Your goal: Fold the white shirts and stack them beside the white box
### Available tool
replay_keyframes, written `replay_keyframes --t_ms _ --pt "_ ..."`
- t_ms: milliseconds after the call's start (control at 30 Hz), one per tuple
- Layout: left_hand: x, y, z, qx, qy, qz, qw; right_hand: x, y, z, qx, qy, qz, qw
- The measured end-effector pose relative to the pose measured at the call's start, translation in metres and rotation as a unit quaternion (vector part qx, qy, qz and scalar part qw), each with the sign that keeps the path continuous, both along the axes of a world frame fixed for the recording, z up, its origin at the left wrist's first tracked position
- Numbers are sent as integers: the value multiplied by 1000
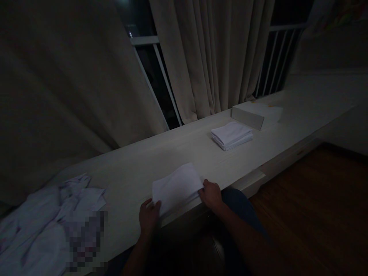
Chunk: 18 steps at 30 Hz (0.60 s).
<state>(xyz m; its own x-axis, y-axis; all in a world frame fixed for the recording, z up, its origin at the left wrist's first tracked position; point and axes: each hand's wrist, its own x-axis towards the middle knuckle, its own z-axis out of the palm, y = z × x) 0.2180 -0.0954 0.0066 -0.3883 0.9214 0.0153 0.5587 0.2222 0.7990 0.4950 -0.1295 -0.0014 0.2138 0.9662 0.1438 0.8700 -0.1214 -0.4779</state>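
Holding a folded white cloth point(176, 188) at both ends, the two hands sit at the near edge of the surface point(135, 165). The left hand point(148, 218) has its fingers on the cloth's left corner, and the right hand point(211, 195) curls its fingers over the right end. It is too dark to tell if they pinch or just press. The cloth's long side runs from hand to hand. Farther right lies a stack point(232, 135) of folded cloths, nearer the right hand. A loose pile point(43, 222) lies to the left.
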Motion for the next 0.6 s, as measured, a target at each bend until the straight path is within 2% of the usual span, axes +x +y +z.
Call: replay_keyframes --t_ms 133,233,433,600 --pt "-2 -3 -8 8 -9 1 1000 0 -7 1 43 -13 59 997" --pt "-3 -7 -10 11 -36 -7 999 3 -8 -1 28 -16 113 993" --pt "-8 -9 -6 -5 -73 -34 997 0 -7 -1 -24 -53 100 993" --pt "-11 -8 -6 -14 -45 -18 999 0 -6 -3 -8 -29 86 996"
